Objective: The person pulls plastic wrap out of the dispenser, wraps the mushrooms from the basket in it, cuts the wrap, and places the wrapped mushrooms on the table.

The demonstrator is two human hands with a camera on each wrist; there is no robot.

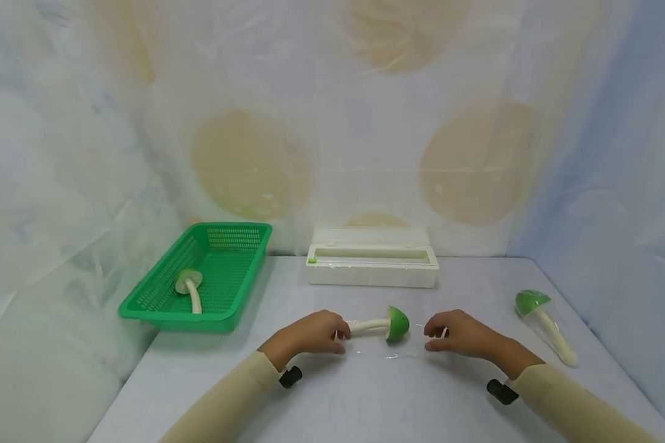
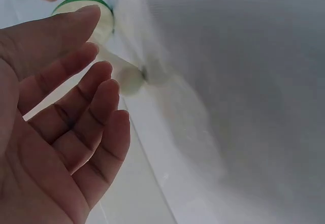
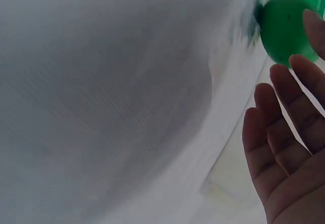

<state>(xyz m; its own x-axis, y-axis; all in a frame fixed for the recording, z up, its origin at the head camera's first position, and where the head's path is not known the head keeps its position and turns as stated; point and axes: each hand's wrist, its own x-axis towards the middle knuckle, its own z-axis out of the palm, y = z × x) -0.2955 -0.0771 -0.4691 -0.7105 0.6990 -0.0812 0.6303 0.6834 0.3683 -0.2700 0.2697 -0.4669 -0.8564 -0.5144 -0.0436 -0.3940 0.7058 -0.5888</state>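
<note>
A toy mushroom with a green cap and white stem [image 1: 398,323] lies on its side on a sheet of clear film [image 1: 390,356] on the table. My left hand [image 1: 313,335] is beside the stem end, its fingers loosely bent. Past the cap is my right hand [image 1: 462,335], also loosely bent. In the left wrist view the left hand's thumb and fingers [image 2: 109,127] are apart with nothing between them. The right wrist view shows relaxed right fingers [image 3: 256,132] near the green cap [image 3: 284,31]. The film's full outline is hard to see.
Behind the film stands a white film dispenser box [image 1: 372,277] with a raised clear lid. A green basket [image 1: 241,289] at left holds another mushroom [image 1: 194,292]. One mushroom in clear film [image 1: 554,332] lies at right. Curtains hang around the table.
</note>
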